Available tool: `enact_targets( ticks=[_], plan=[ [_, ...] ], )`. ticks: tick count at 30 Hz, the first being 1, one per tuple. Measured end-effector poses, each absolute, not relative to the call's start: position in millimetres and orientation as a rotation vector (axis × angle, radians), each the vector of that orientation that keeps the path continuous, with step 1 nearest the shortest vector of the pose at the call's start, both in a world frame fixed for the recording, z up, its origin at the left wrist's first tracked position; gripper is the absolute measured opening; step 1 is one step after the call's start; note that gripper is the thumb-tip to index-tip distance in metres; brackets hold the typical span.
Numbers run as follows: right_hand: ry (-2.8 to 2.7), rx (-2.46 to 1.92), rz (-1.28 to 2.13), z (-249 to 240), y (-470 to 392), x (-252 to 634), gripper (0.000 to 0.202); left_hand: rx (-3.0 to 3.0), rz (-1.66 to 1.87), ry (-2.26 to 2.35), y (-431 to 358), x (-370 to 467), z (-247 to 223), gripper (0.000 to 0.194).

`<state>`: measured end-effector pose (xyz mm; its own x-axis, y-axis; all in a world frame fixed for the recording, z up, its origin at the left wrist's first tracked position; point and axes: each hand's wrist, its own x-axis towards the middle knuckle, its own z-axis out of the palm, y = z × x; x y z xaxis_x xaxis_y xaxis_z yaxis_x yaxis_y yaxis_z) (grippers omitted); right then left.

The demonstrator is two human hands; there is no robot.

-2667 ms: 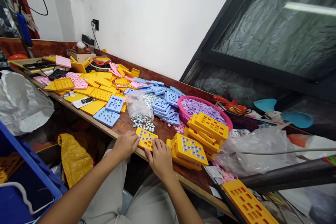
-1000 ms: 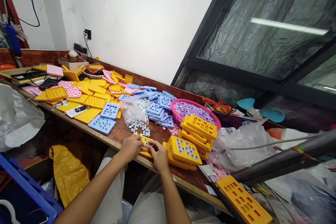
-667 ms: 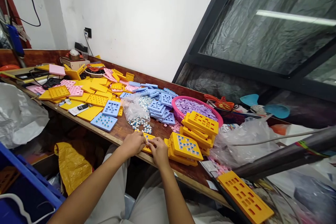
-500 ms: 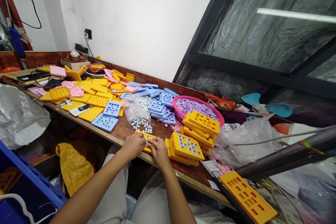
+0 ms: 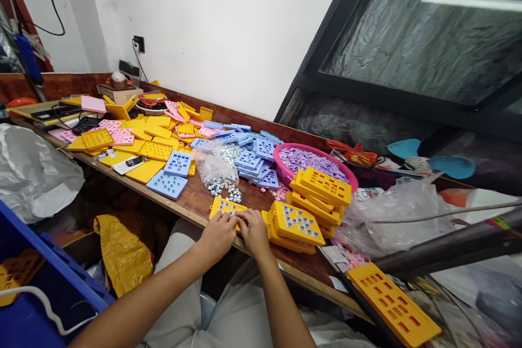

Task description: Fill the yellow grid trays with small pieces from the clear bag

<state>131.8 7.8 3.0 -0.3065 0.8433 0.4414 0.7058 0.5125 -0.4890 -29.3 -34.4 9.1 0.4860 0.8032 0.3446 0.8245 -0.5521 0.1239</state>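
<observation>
A yellow plastic panel (image 5: 218, 205) lies at the table's front edge, with small blue-and-white pieces set in its slots. My left hand (image 5: 220, 235) rests over its near side, fingers curled and pressed together. Beside it, my right hand (image 5: 253, 232) bends its fingers down at the panel's right part, the two sets of fingertips almost meeting. What the fingertips pinch, if anything, is hidden. Just beyond the panel lies a pile of small blue-and-white pieces (image 5: 223, 189). To the right of my right hand stands a stack of yellow panels (image 5: 299, 223), its top one filled with such pieces.
A clear plastic bag (image 5: 214, 162) slumps behind the loose pieces. Blue panels (image 5: 167, 184) lie left and behind. A pink basket (image 5: 281, 169) holds purple pieces. Another yellow panel (image 5: 393, 304) sits at the right, near a dark bar (image 5: 440, 244). A blue crate (image 5: 49, 277) stands lower left.
Both hands have shifted toward the panel's near right part, uncovering more of its left side and the pieces there. The whole view has moved slightly.
</observation>
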Motion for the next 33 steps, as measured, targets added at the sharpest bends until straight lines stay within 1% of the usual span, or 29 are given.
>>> enact_targets(
  ticks=[3,5,8,10,12,15,19,22,25,28,29,33],
  plan=[
    [-2.088,-1.272,0.263,3,8,131,0.02,-2.66,-0.643,-1.496,-29,-40,15,0.02],
    [-2.08,-1.282,0.257,3,7,131,0.02,-2.663,-0.817,-1.564,-22,-53,17,0.02],
    [-2.095,-1.297,0.204,2,6,130,0.021,-2.547,-1.167,-1.729,-7,-77,14,0.019],
    [-2.133,-1.318,0.111,3,3,129,0.022,-2.404,-1.284,-1.845,5,-93,11,0.021],
    [-2.19,-1.34,-0.009,4,-3,127,0.023,-2.34,-1.258,-1.905,19,-105,9,0.026],
    [-2.304,-1.336,-0.158,6,-17,124,0.024,-2.416,-1.121,-1.881,38,-114,7,0.033],
    [-2.43,-1.298,-0.256,6,-36,121,0.031,-2.517,-0.996,-1.851,55,-112,4,0.027],
    [-2.473,-1.298,-0.268,11,-39,120,0.032,-2.52,-1.0,-1.883,63,-110,-2,0.02],
    [-2.445,-1.347,-0.17,24,-24,121,0.027,-2.503,-1.049,-1.918,68,-111,-7,0.018],
    [-2.342,-1.361,0.065,39,10,116,0.031,-2.475,-1.103,-1.958,71,-114,-11,0.016],
    [-2.298,-1.359,0.128,44,24,111,0.028,-2.464,-1.119,-1.971,71,-115,-12,0.015],
    [-2.306,-1.537,0.195,51,79,80,0.022,-2.43,-1.168,-1.997,68,-118,-11,0.014]
  ],
)
